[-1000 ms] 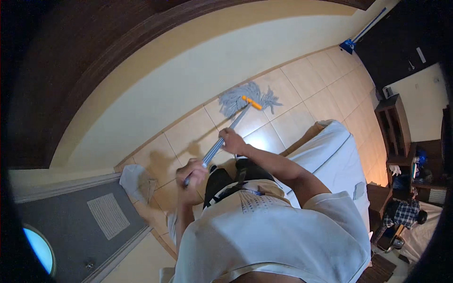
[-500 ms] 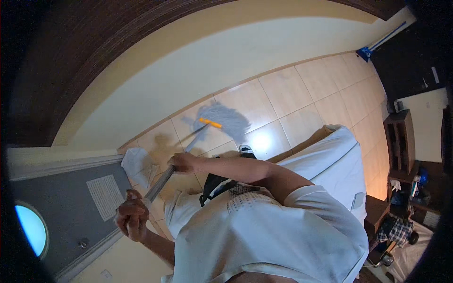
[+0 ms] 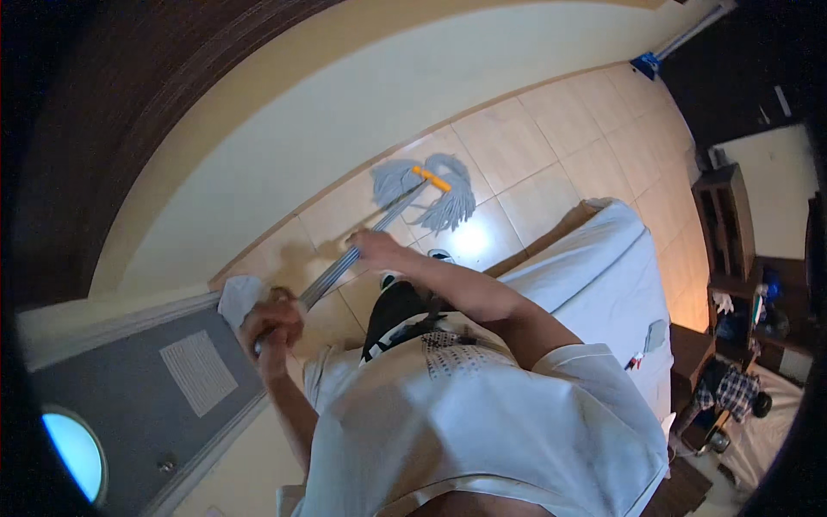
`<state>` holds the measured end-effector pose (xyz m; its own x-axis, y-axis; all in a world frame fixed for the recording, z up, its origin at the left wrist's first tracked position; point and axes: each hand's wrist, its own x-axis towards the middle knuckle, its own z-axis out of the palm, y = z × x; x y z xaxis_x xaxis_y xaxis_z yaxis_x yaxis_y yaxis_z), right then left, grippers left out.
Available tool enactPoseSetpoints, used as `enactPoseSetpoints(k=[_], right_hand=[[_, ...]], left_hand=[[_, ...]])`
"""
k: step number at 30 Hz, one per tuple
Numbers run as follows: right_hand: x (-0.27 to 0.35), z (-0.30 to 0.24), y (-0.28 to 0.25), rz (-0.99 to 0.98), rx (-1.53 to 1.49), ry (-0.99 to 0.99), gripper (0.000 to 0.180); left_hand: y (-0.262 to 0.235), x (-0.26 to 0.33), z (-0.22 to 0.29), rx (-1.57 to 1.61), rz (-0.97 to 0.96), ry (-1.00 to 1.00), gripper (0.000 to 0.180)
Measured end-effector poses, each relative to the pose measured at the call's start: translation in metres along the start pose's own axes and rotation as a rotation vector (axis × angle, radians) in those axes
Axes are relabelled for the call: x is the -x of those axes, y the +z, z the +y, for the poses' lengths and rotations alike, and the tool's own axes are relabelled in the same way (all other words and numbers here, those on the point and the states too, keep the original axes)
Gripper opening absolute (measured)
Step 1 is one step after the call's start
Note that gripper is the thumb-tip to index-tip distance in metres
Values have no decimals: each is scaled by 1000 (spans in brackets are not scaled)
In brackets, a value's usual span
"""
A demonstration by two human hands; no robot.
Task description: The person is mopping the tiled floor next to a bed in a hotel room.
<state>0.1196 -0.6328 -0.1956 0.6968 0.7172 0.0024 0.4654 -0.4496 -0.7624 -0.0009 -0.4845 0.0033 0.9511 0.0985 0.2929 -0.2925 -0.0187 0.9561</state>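
Note:
A string mop (image 3: 450, 205) with grey strands and an orange-yellow clamp (image 3: 432, 179) rests on the tiled floor near the wall, its strands parted to both sides of the clamp. Its striped grey handle (image 3: 330, 277) slants toward me at the left. My right hand (image 3: 376, 250) is closed around the middle of the handle. Nearer its upper end, my left hand (image 3: 274, 323) grips the handle, somewhat smeared by motion. My shoes show just below the mop head.
To the right stands a bed or couch under a white cover (image 3: 586, 267). A white bag-like thing (image 3: 239, 297) lies by the grey door (image 3: 138, 388). A blue broom (image 3: 646, 65) leans in the far right corner. Dark wooden shelves (image 3: 726, 224) line the right side.
The mop head has moved right and away from me, and its strands have spread apart. Both hands have shifted up and rightward with the handle. The view has tilted slightly.

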Motion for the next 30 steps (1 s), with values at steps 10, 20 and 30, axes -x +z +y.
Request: enactPoseSetpoints(k=[10,20,30], right_hand=[[99,59,-65,155,-3,393,15],[83,62,-61,315,-100,308,11],[65,60,-83,345,-69,293,18]], left_hand=[[82,-62,-45,240,-443,-60,17],[88,-71,-9,113,-538,-6,12],[109,-101,-1,60,-667,236,12]])
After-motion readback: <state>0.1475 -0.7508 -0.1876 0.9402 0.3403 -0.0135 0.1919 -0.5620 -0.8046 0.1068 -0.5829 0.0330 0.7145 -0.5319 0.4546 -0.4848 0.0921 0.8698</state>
